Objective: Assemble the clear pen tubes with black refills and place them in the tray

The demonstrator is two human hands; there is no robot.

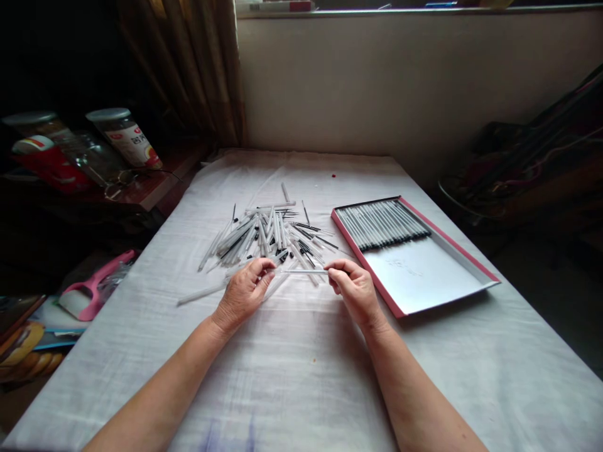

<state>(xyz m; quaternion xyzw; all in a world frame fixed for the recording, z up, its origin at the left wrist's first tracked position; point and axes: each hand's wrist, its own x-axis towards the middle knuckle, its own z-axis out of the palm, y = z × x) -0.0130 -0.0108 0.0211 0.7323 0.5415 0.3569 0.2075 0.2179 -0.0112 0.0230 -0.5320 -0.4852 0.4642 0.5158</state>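
My left hand and my right hand are both pinched on the two ends of one thin clear pen tube, held level just above the white cloth. Right behind it lies a loose pile of pen parts: clear barrels, white caps and thin black-tipped refills. One white barrel lies apart, left of my left hand. To the right of my right hand is a shallow tray with a pink rim, with a neat row of several assembled pens at its far end.
The table stands against a pale wall below a window sill. At the left, a dark shelf holds jars and a red-lidded container. A pink tool lies lower left. Dark cloth and wires are heaped at the right.
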